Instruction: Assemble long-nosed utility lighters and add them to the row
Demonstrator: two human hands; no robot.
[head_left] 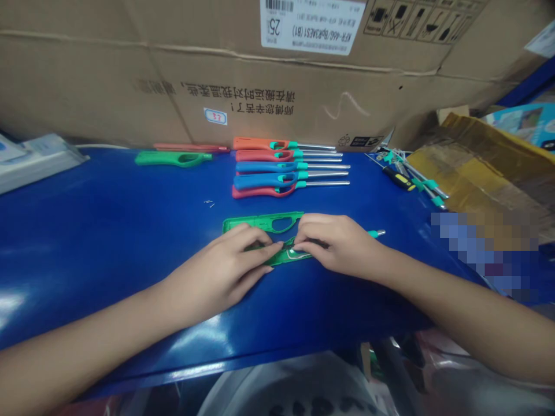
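Observation:
Between my hands lies one green half-shell of a long-nosed lighter (280, 257), hollow side up, with a dark part and a pale wire inside it. My left hand (229, 257) grips its left end, fingertips at the dark part. From the right, my right hand (340, 240) is closed on the shell and its inner parts, with thumb and forefinger pinched over the wire; exactly what they pinch is hidden. A metal nozzle tip (380, 233) with a turquoise collar sticks out beyond that hand. Just behind lies the matching green half-shell (255, 222).
Several assembled lighters (269, 181) lie in a row farther back. Another green shell (173, 159) is left of them. Tiny metal pins (210, 203) lie loose. At right are a screwdriver (399, 178), metal tubes (427, 182) and a taped carton (489, 162). A large cardboard box (173, 69) closes off the back.

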